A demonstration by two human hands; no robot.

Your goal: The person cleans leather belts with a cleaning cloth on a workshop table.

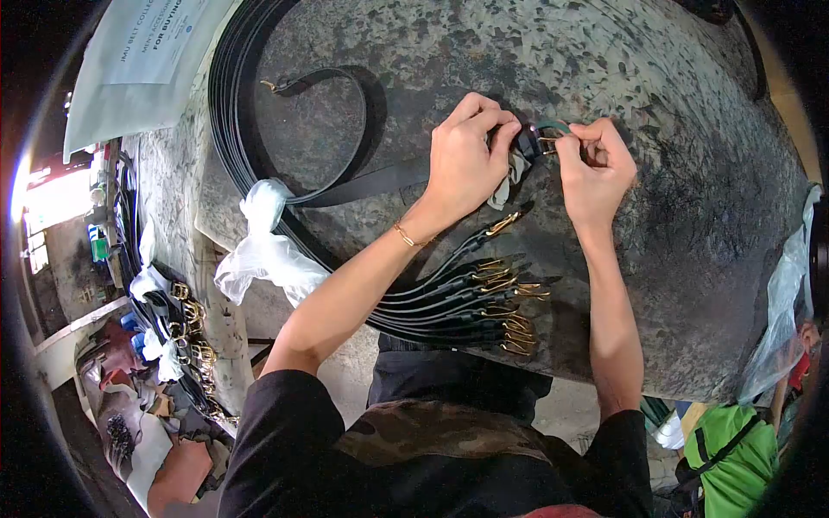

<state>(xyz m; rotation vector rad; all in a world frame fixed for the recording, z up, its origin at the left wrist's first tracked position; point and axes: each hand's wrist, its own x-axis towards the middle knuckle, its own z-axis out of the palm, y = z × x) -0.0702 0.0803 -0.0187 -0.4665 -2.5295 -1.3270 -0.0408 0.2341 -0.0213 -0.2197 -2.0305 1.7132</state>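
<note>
A black belt (376, 183) stretches across the worktable to my left hand (471, 155), whose fingers are closed round it close to the buckle end. A scrap of grey cloth (515, 180) hangs under those fingers. At the belt's end is a buckle (546, 143) with a gold-coloured prong, and my right hand (596, 168) pinches its outer edge. Below both hands, a bundle of black belts (432, 312) with gold-coloured buckles (516, 332) fans out at the table's near edge. Clear plastic (269, 246) is wrapped round the bundle.
The dark, worn worktable (691, 259) carries the looped belts (223, 95) at upper left. A printed plastic bag (129, 78) lies at the far left corner. More buckled belts (186, 319) hang at the left, above leather scraps (181, 470). A green bag (734, 453) sits lower right.
</note>
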